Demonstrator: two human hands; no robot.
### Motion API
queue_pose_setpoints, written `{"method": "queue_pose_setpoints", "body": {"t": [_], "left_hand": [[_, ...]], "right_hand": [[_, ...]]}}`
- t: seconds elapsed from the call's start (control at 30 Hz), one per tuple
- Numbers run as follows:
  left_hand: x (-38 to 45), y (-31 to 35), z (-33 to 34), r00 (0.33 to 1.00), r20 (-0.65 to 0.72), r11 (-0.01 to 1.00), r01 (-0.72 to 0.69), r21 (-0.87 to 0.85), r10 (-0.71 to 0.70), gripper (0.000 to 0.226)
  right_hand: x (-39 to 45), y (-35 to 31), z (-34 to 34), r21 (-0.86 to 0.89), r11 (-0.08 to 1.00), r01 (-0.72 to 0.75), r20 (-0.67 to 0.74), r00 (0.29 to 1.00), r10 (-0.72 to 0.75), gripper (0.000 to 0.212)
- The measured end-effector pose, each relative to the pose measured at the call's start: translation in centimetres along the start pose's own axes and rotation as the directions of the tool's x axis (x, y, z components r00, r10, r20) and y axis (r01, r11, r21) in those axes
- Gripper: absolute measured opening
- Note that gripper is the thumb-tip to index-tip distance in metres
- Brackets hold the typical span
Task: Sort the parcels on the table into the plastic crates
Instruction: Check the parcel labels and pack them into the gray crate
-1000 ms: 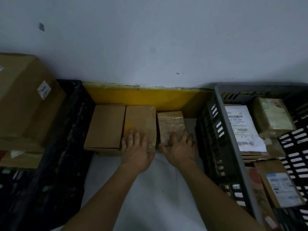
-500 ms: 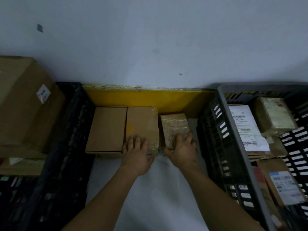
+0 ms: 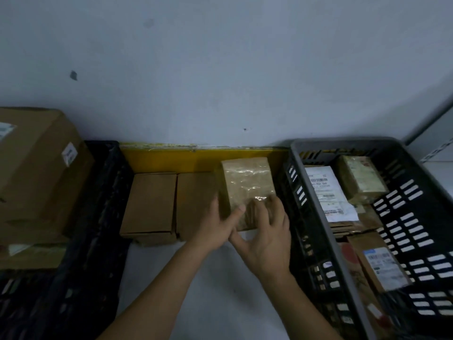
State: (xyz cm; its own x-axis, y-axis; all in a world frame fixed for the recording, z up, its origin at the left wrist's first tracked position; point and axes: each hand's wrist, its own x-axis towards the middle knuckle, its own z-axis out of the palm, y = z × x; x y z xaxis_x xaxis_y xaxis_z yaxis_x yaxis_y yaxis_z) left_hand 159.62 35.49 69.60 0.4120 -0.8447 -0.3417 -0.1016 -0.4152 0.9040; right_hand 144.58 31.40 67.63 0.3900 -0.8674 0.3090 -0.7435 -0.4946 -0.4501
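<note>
Against the grey wall, on the white table (image 3: 220,290), you have just lifted the taped parcel (image 3: 247,187) clear of its row; your left hand (image 3: 215,227) and right hand (image 3: 264,231) both grip its near end, the grey crate (image 3: 316,207) waiting just right of your right hand.

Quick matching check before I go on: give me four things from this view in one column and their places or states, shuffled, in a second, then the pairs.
Things:
1. tape-wrapped parcel
2. plain brown box
3. grey crate
4. large carton

Places or states:
A. far left, on top of the black crate
B. on the table, by the black crate
C. held by the left hand and right hand
D. right of the table, with labelled parcels inside

Pairs: 1-C, 2-B, 3-D, 4-A
</note>
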Motion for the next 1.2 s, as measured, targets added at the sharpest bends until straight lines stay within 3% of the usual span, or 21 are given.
{"method": "queue_pose_setpoints", "body": {"t": [0.07, 0.17, 0.3, 0.37, 0.43, 0.5, 0.6, 0.73, 0.8, 0.9, 1.07, 1.2], "left_hand": [[-0.9, 1.0, -0.1, 1.0, -0.008, 0.988, -0.018, -0.155, 0.017, 0.062], [-1.8, 0.8, -0.7, 0.996, -0.084, 0.972, -0.056, -0.228, 0.037, 0.07], [-3.4, 0.6, -2.1, 0.996, -0.078, 0.941, -0.057, -0.334, 0.032, 0.061], [-4.3, 0.7, -2.7, 0.998, -0.052, 0.916, -0.04, -0.4, 0.021, 0.052], [-5.0, 0.7, -3.2, 1.0, -0.014, 0.906, -0.016, -0.424, 0.011, 0.047], [-5.7, 1.0, -3.6, 1.0, 0.01, 0.918, 0.003, -0.398, 0.001, 0.046], [-5.9, 1.4, -3.8, 0.999, -0.039, 0.963, -0.033, -0.267, 0.024, 0.041], [-5.9, 2.4, -3.4, 0.94, -0.3, 0.964, -0.216, -0.155, 0.162, 0.058], [-7.0, 4.1, -2.7, 0.943, -0.257, 0.94, -0.267, -0.212, 0.21, 0.05], [-7.8, 4.9, -1.4, 0.979, -0.123, 0.941, -0.194, -0.277, 0.165, 0.05], [-7.4, 4.2, -1.5, 0.983, -0.151, 0.928, -0.15, -0.34, 0.104, 0.033], [-7.0, 3.0, -2.5, 0.981, -0.181, 0.889, -0.139, -0.437, 0.064, 0.029]], "right_hand": [[-1.2, -1.3, -1.3, 0.014, 0.999, 0.031, -0.049, 0.998, -0.03, 0.088], [-2.7, -2.3, -3.0, 0.103, 0.993, 0.059, -0.051, 0.997, -0.054, 0.089], [-3.4, -1.6, -5.1, 0.366, 0.921, -0.135, 0.046, 0.991, 0.127, 0.092], [-3.1, -1.6, -6.3, 0.513, 0.817, -0.263, 0.179, 0.964, 0.198, 0.091], [-2.7, -2.2, -7.2, 0.697, 0.628, -0.347, 0.323, 0.933, 0.158, 0.068], [-2.4, -2.6, -7.3, 0.759, 0.553, -0.343, 0.323, 0.936, 0.136, 0.06], [-2.5, -2.4, -7.0, 0.656, 0.716, -0.239, 0.159, 0.971, 0.178, 0.076], [-2.8, -2.9, -6.5, 0.468, 0.878, -0.104, -0.002, 0.993, 0.118, 0.104], [-3.0, -3.3, -6.3, 0.38, 0.925, 0.003, -0.102, 0.994, 0.039, 0.106], [-3.7, -4.2, -6.1, 0.319, 0.943, 0.096, -0.125, 0.99, -0.059, 0.1], [-4.3, -3.8, -6.2, 0.414, 0.902, 0.12, -0.05, 0.993, -0.109, 0.095], [-3.6, -3.0, -7.0, 0.519, 0.845, 0.124, -0.038, 0.992, -0.123, 0.068]]}}
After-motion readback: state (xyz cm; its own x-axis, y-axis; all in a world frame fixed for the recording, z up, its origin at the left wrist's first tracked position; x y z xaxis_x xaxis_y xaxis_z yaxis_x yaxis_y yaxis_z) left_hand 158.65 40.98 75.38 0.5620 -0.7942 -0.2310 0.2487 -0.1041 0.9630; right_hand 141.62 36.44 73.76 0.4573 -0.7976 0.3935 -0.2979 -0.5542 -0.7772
